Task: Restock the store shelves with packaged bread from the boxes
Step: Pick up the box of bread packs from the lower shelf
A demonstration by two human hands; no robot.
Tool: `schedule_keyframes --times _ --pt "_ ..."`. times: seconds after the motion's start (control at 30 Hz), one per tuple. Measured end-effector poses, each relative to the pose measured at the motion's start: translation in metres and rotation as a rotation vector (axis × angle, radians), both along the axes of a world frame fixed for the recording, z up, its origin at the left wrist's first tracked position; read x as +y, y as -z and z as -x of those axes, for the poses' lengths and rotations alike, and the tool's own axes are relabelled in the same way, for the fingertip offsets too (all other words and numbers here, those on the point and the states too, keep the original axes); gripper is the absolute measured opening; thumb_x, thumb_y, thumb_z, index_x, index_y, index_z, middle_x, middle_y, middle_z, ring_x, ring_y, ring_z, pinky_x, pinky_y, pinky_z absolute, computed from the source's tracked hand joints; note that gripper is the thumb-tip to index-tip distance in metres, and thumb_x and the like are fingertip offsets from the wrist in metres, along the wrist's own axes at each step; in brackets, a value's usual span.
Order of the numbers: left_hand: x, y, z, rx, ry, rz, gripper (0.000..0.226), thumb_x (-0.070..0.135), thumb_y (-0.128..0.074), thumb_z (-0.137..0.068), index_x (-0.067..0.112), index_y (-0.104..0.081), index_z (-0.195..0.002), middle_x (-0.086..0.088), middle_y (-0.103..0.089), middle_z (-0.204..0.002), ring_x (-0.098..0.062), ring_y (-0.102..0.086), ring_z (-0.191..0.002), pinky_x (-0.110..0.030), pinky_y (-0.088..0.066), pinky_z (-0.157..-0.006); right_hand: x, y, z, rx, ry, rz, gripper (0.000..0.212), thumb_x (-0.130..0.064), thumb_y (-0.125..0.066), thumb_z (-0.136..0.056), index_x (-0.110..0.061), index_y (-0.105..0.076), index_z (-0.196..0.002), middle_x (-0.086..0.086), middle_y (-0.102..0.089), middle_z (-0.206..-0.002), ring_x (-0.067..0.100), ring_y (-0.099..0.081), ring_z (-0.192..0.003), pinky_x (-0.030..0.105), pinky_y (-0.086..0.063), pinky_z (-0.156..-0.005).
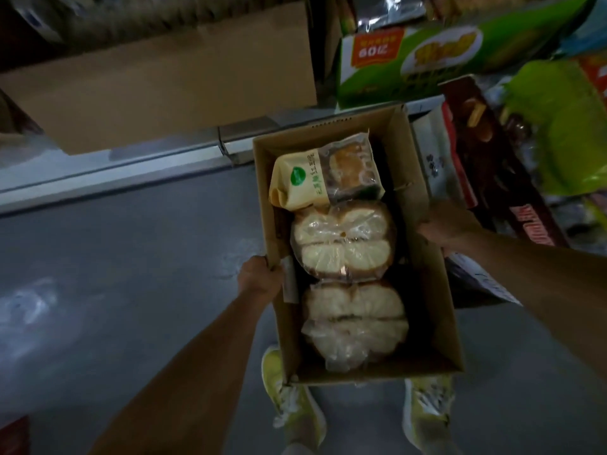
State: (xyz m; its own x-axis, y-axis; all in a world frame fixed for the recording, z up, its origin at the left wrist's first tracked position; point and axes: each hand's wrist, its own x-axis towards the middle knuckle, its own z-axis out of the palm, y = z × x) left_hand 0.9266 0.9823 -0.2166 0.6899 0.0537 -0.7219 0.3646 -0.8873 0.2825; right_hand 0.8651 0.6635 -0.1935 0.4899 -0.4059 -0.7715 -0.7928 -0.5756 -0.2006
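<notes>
An open cardboard box [427, 290] hangs above the grey floor, carried between both hands. My left hand [259, 277] grips its left wall. My right hand [446, 224] holds the right wall from outside. Inside lie three bread packs in a row: a yellow-and-clear pack [325, 174] at the far end, a clear bag of pale bread [343, 241] in the middle, and another clear bag [353, 320] nearest me.
A large brown carton [170, 80] stands on the floor ahead at the left. A green-and-white box [410, 60], a dark brown box [492, 165] and a bright green bag [565, 126] crowd the right. My two yellow shoes [289, 399] are below the box.
</notes>
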Motion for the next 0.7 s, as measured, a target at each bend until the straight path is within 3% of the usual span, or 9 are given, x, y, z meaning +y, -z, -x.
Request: schedule_keyframes --times 0.1,0.3,0.47,0.57,0.7 --pt "-0.003 0.011 -0.004 -0.009 0.0 -0.002 0.024 0.026 -0.06 -0.093 0.004 -0.066 -0.087 -0.019 -0.07 -0.094 -0.036 -0.069 -0.086 -0.038 -0.058 -0.071 -0.002 0.014 -0.007 -0.016 0.03 -0.006 0.02 -0.012 -0.055 -0.092 0.003 -0.062 -0.08 0.02 -0.066 -0.073 0.03 -0.067 -0.056 0.031 -0.054 -0.05" --pt "-0.01 0.022 -0.016 -0.05 -0.017 0.006 0.021 0.027 -0.06 -0.092 0.01 -0.062 -0.08 -0.019 -0.07 -0.094 -0.037 -0.068 -0.088 -0.04 -0.058 -0.075 -0.005 0.03 -0.018 -0.044 0.073 0.001 0.019 -0.009 -0.054 -0.09 0.004 -0.061 -0.078 0.023 -0.066 -0.076 0.034 -0.067 -0.064 0.042 -0.061 -0.066" --pt "-0.01 0.011 -0.022 -0.014 -0.013 -0.013 0.019 0.025 -0.057 -0.094 0.01 -0.064 -0.085 -0.011 -0.063 -0.084 -0.035 -0.068 -0.089 -0.032 -0.051 -0.068 -0.003 0.026 -0.017 -0.022 0.097 -0.045 0.015 -0.009 -0.056 -0.091 0.004 -0.061 -0.086 0.024 -0.066 -0.081 0.034 -0.068 -0.065 0.041 -0.061 -0.061" --pt "-0.007 0.004 -0.029 -0.014 -0.005 -0.04 0.019 0.023 -0.057 -0.092 0.007 -0.067 -0.089 -0.014 -0.067 -0.09 -0.035 -0.068 -0.089 -0.035 -0.056 -0.073 0.0 0.024 -0.017 -0.035 0.13 -0.069 0.012 -0.01 -0.057 -0.09 0.001 -0.06 -0.093 0.021 -0.066 -0.086 0.032 -0.068 -0.066 0.037 -0.059 -0.056" --pt "-0.007 0.003 -0.03 0.039 -0.025 -0.034 0.021 0.023 -0.056 -0.092 0.007 -0.068 -0.094 -0.012 -0.068 -0.091 -0.032 -0.068 -0.088 -0.038 -0.059 -0.078 0.007 0.027 -0.012 -0.039 0.156 -0.051 0.017 -0.016 -0.058 -0.088 0.0 -0.062 -0.09 0.021 -0.067 -0.09 0.034 -0.069 -0.074 0.048 -0.061 -0.069"
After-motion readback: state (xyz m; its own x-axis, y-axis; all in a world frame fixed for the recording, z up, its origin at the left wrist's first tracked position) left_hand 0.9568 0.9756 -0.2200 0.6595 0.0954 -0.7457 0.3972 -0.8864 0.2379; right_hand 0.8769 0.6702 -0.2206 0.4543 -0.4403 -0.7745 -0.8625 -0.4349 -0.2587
